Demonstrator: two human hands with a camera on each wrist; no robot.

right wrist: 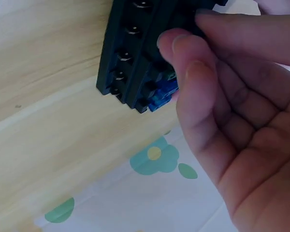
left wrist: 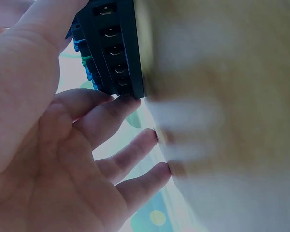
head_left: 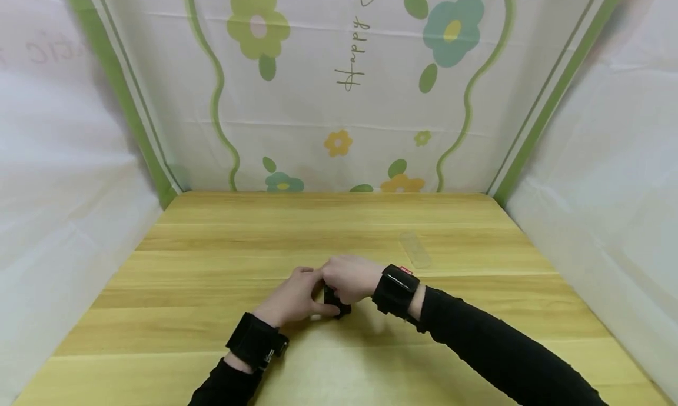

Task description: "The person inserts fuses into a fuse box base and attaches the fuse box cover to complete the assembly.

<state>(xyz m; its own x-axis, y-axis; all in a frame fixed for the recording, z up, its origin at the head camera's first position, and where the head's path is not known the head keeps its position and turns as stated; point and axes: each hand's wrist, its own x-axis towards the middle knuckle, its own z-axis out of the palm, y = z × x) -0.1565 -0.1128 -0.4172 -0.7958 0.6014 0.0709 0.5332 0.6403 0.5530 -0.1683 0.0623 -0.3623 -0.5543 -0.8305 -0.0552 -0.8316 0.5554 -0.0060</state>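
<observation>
Black block (left wrist: 108,46) within left grip (head_left: 295,297)

Tbl (head_left: 159,312) free L; transp. strip (head_left: 415,250) obst. R.

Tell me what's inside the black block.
The black block has small metal pieces in its open slots; anything deeper is covered and cannot be seen.

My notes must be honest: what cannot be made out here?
Left wrist view: upper end of black rectangular slotted block, cut off by top edge.
Right wrist view: the block's blue parts, partly hidden by the right hand.
Head view: surface details of the pale translucent oblong strip, too small.
</observation>
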